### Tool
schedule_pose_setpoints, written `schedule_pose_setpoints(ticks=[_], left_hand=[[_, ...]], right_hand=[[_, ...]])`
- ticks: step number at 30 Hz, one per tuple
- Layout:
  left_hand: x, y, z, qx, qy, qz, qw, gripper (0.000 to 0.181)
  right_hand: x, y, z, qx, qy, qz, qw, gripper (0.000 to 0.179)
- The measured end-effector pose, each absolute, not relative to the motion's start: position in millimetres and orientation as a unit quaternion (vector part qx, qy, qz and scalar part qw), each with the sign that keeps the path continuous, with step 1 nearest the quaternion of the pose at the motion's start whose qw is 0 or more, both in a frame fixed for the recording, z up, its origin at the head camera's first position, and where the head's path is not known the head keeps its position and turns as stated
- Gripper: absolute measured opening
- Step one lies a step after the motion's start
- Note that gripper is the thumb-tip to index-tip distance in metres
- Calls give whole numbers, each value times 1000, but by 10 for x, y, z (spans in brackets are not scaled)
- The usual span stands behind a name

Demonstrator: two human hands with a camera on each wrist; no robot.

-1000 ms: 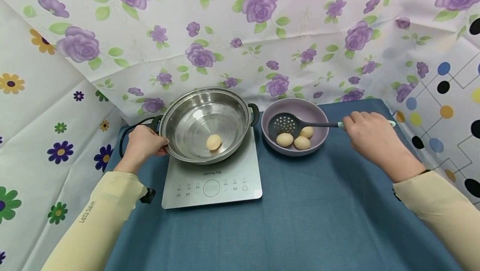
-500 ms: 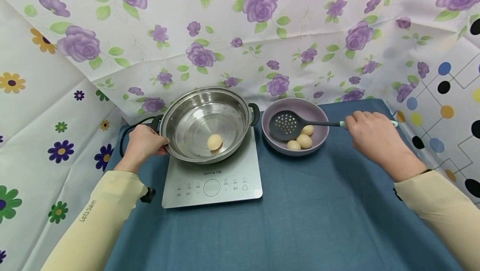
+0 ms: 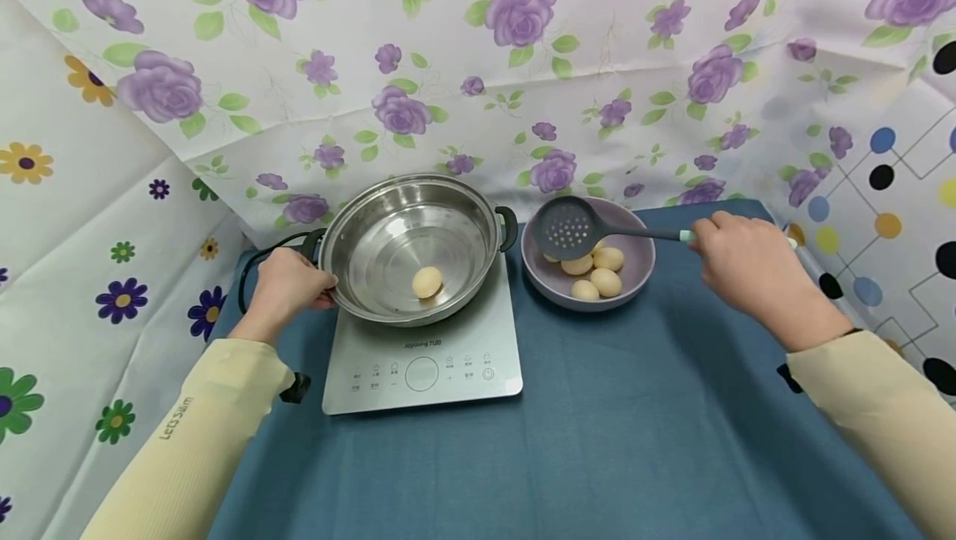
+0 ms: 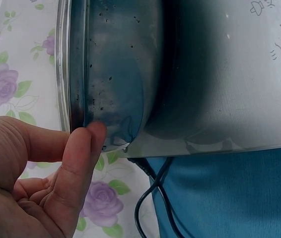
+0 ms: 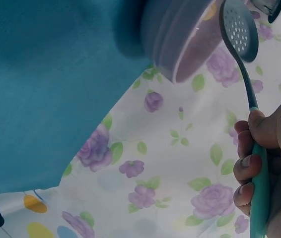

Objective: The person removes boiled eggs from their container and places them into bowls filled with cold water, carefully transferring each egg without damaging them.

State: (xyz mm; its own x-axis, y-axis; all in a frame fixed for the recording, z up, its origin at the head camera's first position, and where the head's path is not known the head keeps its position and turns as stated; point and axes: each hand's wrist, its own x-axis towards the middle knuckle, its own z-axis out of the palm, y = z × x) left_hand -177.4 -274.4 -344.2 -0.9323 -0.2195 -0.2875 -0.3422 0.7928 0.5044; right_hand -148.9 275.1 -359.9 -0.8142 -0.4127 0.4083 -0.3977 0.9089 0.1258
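Note:
My left hand (image 3: 287, 281) pinches the near-left rim of a steel pot (image 3: 373, 245) with black handles; the left wrist view shows thumb and fingers meeting at its edge. One pale brown egg (image 3: 426, 282) lies on the pot's bottom. My right hand (image 3: 754, 270) grips the mint-green handle of a dark grey slotted spoon (image 3: 562, 225). The spoon's head hangs over the far-left part of a mauve bowl (image 3: 636, 279), with no egg visible on it. Several eggs (image 3: 606, 282) lie in that bowl, some partly hidden behind the spoon.
Beneath the pot is a silver induction cooker (image 3: 463, 399), its control panel toward me. A black cord (image 3: 246, 274) runs behind my left hand. Blue cloth (image 3: 597, 424) covers the table. Flower-patterned sheets (image 3: 463, 51) rise at the back and sides.
The right hand has raised the slotted spoon and shifted it toward the bowl's far side. Eggs rolled off it, so more show in the bowl. The left hand and pot stayed put.

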Motion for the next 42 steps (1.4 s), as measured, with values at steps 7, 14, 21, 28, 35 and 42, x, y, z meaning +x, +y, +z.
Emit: schedule_pose_setpoints(ticks=[7,14,21,28,35,42], left_hand=[[-1776,-2746,-3447,-151,941,283,108,25],[-1772,-2735,-3435,-152,942,278,107,25],[-1771,-2719,-3422,-154,942,280,107,26],[-1767,-2737,-3429,-157,941,278,107,26],[-1772,-2750,-3442,-153,943,277,105,27],[-1777,-2747,-3444,-157,941,279,107,26]], right_hand=[[-1509,2676,-3440,143,-981,25,131,17],[-1572,2561,-3298,121,-985,55,114,19],[-1653,2338,-3184,118,-982,60,136,18],[-1720,2004,-3063,152,-973,43,167,18],[-1787,1636,-2991,213,-957,20,196,18],[-1840,1355,-3003,258,-940,-7,222,19]])
